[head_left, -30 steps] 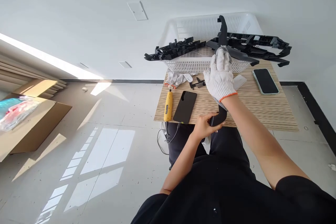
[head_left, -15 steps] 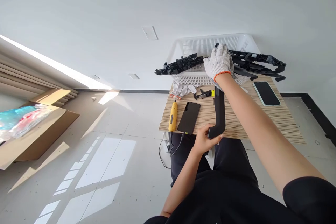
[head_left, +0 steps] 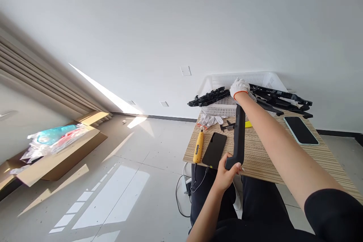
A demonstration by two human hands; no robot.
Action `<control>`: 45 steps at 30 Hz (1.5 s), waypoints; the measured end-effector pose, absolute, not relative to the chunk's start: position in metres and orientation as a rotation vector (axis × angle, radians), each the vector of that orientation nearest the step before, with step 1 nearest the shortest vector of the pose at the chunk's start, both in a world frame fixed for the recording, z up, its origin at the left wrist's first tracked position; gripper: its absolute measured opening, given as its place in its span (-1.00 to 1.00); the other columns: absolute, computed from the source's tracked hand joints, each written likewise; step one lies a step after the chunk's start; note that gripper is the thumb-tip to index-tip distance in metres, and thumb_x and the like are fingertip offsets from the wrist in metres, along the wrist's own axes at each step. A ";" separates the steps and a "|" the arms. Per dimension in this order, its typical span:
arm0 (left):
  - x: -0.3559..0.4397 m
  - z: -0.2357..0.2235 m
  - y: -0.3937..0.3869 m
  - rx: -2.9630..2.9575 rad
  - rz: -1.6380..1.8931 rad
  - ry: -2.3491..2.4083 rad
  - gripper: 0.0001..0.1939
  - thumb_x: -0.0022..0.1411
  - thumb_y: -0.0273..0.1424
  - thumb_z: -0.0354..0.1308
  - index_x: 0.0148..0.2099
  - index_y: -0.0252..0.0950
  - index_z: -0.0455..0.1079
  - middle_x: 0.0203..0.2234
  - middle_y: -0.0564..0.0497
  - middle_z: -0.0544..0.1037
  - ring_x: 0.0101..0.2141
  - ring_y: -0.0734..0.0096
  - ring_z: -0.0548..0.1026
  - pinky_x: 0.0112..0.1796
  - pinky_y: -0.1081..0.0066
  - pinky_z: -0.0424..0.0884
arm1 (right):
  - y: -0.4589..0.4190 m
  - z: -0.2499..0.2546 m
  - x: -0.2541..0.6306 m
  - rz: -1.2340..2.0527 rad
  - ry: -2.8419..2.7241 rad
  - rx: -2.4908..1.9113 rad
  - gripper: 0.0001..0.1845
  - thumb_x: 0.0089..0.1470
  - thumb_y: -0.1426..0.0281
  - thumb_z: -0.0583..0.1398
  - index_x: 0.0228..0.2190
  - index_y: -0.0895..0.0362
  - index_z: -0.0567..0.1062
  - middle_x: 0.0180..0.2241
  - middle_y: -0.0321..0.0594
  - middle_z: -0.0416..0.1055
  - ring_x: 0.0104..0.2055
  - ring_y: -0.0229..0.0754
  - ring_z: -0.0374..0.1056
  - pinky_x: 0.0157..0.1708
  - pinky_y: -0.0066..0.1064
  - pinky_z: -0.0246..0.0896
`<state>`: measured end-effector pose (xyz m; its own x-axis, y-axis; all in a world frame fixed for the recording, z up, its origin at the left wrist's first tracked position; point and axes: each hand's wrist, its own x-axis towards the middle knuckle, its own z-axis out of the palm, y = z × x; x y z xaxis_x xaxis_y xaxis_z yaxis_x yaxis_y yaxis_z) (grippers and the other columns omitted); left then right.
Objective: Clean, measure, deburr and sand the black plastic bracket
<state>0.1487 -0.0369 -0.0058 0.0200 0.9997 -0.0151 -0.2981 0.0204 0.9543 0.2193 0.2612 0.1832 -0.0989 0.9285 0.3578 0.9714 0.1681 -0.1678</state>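
My left hand [head_left: 226, 173], bare, grips the bent near end of a long black plastic trim piece [head_left: 239, 136] at the table's front edge. The piece runs away from me toward the white basket [head_left: 219, 111]. My right hand [head_left: 239, 85], in a white knitted glove with an orange cuff, is closed over its far end above the basket; the fingertips are partly hidden. Black plastic parts with clips [head_left: 210, 97] lie across the basket's left side. More long black parts [head_left: 279, 96] stick out on the right.
On the wooden table [head_left: 263, 159] lie a yellow corded pen-shaped tool [head_left: 198, 147], a black phone [head_left: 214, 150], a black caliper [head_left: 227, 125], a spare glove [head_left: 209, 120] and a light-cased phone [head_left: 301, 130]. A cable [head_left: 177, 196] hangs off the front. A cardboard box [head_left: 76, 155] stands left.
The camera view has shifted, so the table and basket appear lower and further right. Both hands stay on the black trim piece, which now covers part of the caliper.
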 end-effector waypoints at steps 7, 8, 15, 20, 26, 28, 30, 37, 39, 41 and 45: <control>0.142 -0.003 -0.036 1.182 1.321 1.180 -0.49 0.17 0.08 0.36 -0.35 -0.22 0.28 -0.52 0.06 0.54 -0.45 0.38 0.49 -0.28 0.33 0.45 | 0.256 0.179 0.212 -0.106 -1.965 -1.996 -0.26 0.42 0.39 -0.12 0.47 0.53 -0.03 0.23 0.66 0.25 0.22 0.35 0.33 -0.06 0.09 0.39; 0.141 -0.003 -0.037 1.182 1.321 1.181 -0.49 0.18 0.08 0.35 -0.34 -0.22 0.28 -0.53 0.07 0.52 -0.46 0.39 0.47 -0.30 0.35 0.43 | 0.253 0.179 0.212 -0.101 -1.970 -1.977 -0.25 0.42 0.36 -0.10 0.47 0.54 -0.03 0.26 0.67 0.21 0.25 0.35 0.29 -0.02 0.12 0.38; 0.139 -0.001 -0.039 1.180 1.281 1.170 -0.54 0.23 0.01 0.33 -0.34 -0.22 0.26 -0.54 0.11 0.46 -0.48 0.45 0.43 -0.34 0.41 0.38 | 0.219 0.173 0.217 -0.109 -1.981 -1.878 -0.30 0.47 0.12 -0.03 0.45 0.23 0.19 0.42 0.22 0.15 0.41 0.31 0.13 0.25 0.27 0.22; 0.140 0.003 -0.041 1.325 1.254 1.234 -0.60 0.26 -0.07 0.32 -0.34 -0.22 0.26 -0.51 0.11 0.44 -0.42 0.42 0.40 -0.28 0.38 0.36 | 0.184 0.157 0.219 -0.121 -1.974 -1.852 -0.32 0.44 0.03 -0.05 0.47 -0.11 0.18 0.49 -0.16 0.11 0.51 0.29 -0.02 0.26 0.27 0.24; 0.142 0.005 -0.041 1.455 1.196 1.329 -0.56 0.15 -0.13 0.41 -0.37 -0.22 0.21 -0.53 0.17 0.29 -0.47 0.49 0.25 -0.38 0.43 0.22 | 0.136 0.130 0.220 -0.140 -1.980 -1.792 -0.24 0.42 0.19 -0.05 0.51 0.21 0.07 0.53 0.09 -0.01 0.56 0.33 -0.11 0.40 0.32 0.03; 0.142 0.003 -0.041 1.425 1.194 1.300 -0.53 0.16 -0.11 0.41 -0.38 -0.22 0.19 -0.54 0.18 0.27 -0.48 0.51 0.22 -0.40 0.44 0.19 | 0.120 0.120 0.223 -0.126 -1.972 -1.775 -0.28 0.45 0.23 -0.08 0.49 0.27 0.10 0.53 0.16 -0.04 0.55 0.30 -0.08 0.44 0.27 -0.02; 0.141 0.000 -0.041 1.407 1.205 1.276 -0.53 0.16 -0.11 0.41 -0.38 -0.23 0.19 -0.54 0.18 0.27 -0.49 0.53 0.23 -0.41 0.46 0.19 | 0.103 0.110 0.226 -0.069 -1.956 -1.762 -0.30 0.46 0.24 -0.07 0.49 0.25 0.13 0.53 0.16 -0.05 0.54 0.29 -0.04 0.42 0.20 0.07; 0.136 -0.009 -0.040 1.414 1.222 1.128 -0.51 0.04 -0.25 0.50 -0.01 -0.30 0.51 -0.12 -0.10 0.66 -0.08 0.16 0.57 -0.02 0.28 0.45 | 0.015 0.082 0.238 0.040 -2.048 -1.671 -0.30 0.44 0.24 0.02 0.48 0.23 0.15 0.51 0.16 0.00 0.50 0.27 0.11 0.18 -0.02 0.48; 0.135 -0.011 -0.039 1.395 1.176 1.068 -0.38 -0.01 -0.30 0.53 0.11 -0.30 0.50 0.01 -0.17 0.65 0.03 0.05 0.56 0.06 0.22 0.44 | -0.015 0.077 0.244 0.059 -2.112 -1.689 -0.32 0.43 0.27 0.03 0.46 0.21 0.21 0.49 0.16 0.06 0.45 0.29 0.21 0.12 -0.01 0.53; 0.134 -0.010 -0.039 1.391 1.147 1.047 -0.42 0.03 -0.32 0.52 0.09 -0.30 0.50 -0.01 -0.16 0.65 0.02 0.07 0.57 0.07 0.22 0.43 | -0.039 0.079 0.254 0.113 -2.143 -1.702 -0.36 0.43 0.29 0.03 0.44 0.19 0.26 0.47 0.15 0.13 0.36 0.25 0.35 0.12 -0.03 0.54; 0.131 -0.006 -0.038 1.443 1.128 1.111 -0.62 0.07 -0.31 0.50 -0.11 -0.28 0.47 -0.27 0.01 0.59 -0.20 0.27 0.53 -0.10 0.35 0.42 | -0.052 0.092 0.287 0.460 -2.193 -1.628 -0.40 0.48 0.23 -0.03 0.45 -0.02 0.26 0.43 -0.09 0.27 0.17 0.03 0.54 0.05 -0.19 0.56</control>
<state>0.1306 -0.0382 -0.0059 0.1582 0.9812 0.1105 0.0951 -0.1266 0.9874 0.2871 -0.0515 0.0920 -0.2640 0.9594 0.0995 0.8387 0.2793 -0.4676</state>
